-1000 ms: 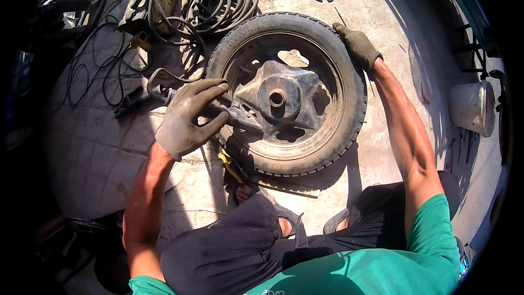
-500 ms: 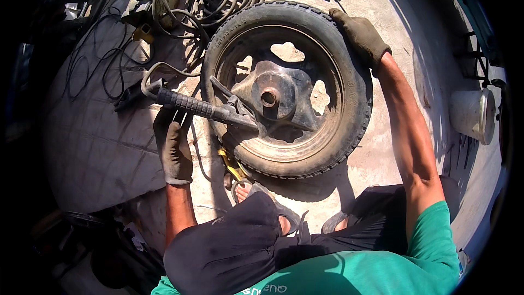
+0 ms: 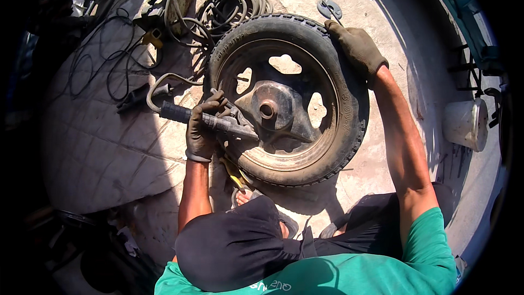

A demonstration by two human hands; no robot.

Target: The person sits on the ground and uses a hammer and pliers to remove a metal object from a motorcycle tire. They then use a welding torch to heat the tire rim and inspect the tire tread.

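Note:
A motorcycle wheel with a black tyre (image 3: 357, 98) and a dusty spoked rim lies flat in front of me, its hub facing up. My left hand (image 3: 203, 125), in a dark work glove, is closed around a lever-handled tool (image 3: 234, 127) with a ribbed black grip. The tool's head rests over the lower left of the rim, and a thick cable or hose (image 3: 150, 94) runs from its grip end. My gloved right hand (image 3: 357, 49) grips the tyre's upper right edge; its fingertips are partly hidden there.
Coiled cable or hose (image 3: 240, 3) lies beyond the tyre. A grey disc-shaped piece (image 3: 329, 8) is near my right hand. A yellow-handled tool (image 3: 233, 173) lies between the tyre and my foot. A white bucket (image 3: 466, 124) stands at the right, and loose cords (image 3: 82, 65) spread at the left.
My left hand has come up and right from below the tool and closed around it. My right hand stays on the tyre. The whole view has shifted slightly.

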